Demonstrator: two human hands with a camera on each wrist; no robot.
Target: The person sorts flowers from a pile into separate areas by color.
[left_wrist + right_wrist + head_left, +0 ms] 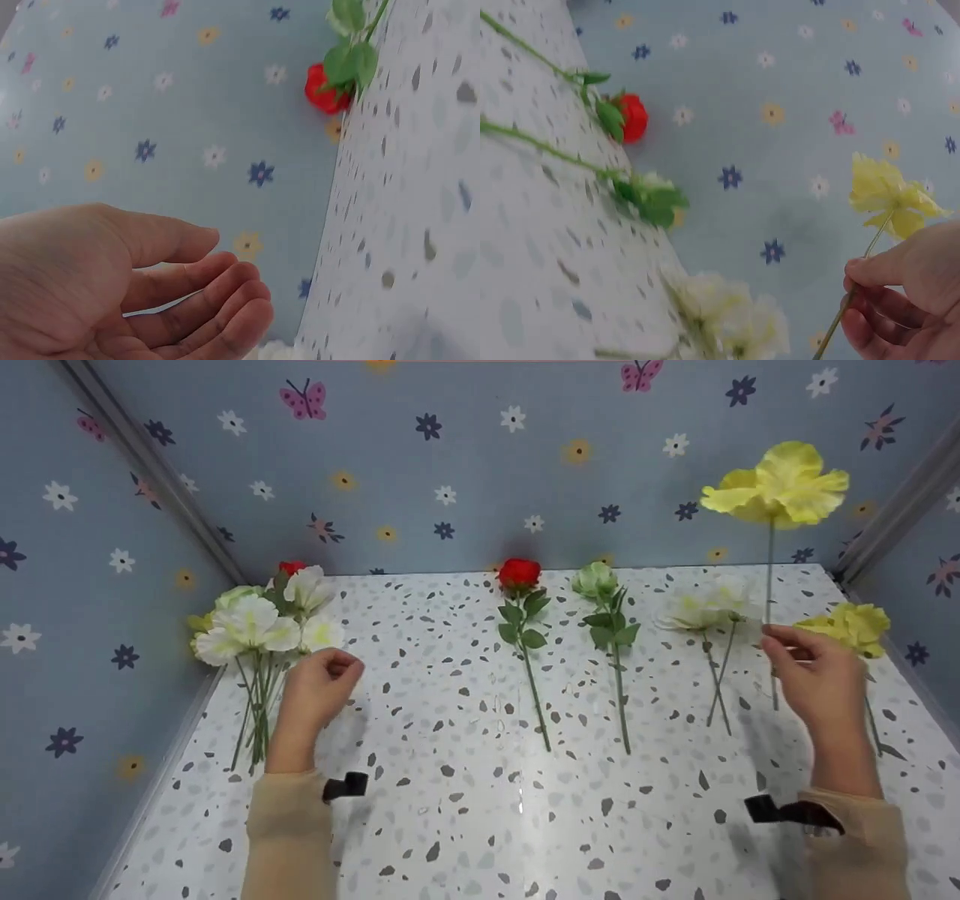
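My right hand (pixel 819 679) pinches the thin stem of a yellow artificial flower (pixel 780 487) between thumb and fingers, holding it upright above the table. In the right wrist view the same yellow flower (pixel 892 195) rises above the thumb. Below it, another yellow flower (pixel 855 626) lies on the table, partly hidden by the right hand. My left hand (pixel 319 686) hovers beside a bunch of white, green, yellow and red flowers (pixel 251 622) on the left. Its fingers are loosely curled, and the left wrist view shows nothing in them.
A red rose (pixel 519 577) and a pale green rose (pixel 596 581) lie apart on the speckled table (pixel 450 825). White flowers (pixel 705 607) with crossed stems lie to their right. Patterned panels (pixel 480 457) enclose the back and both sides.
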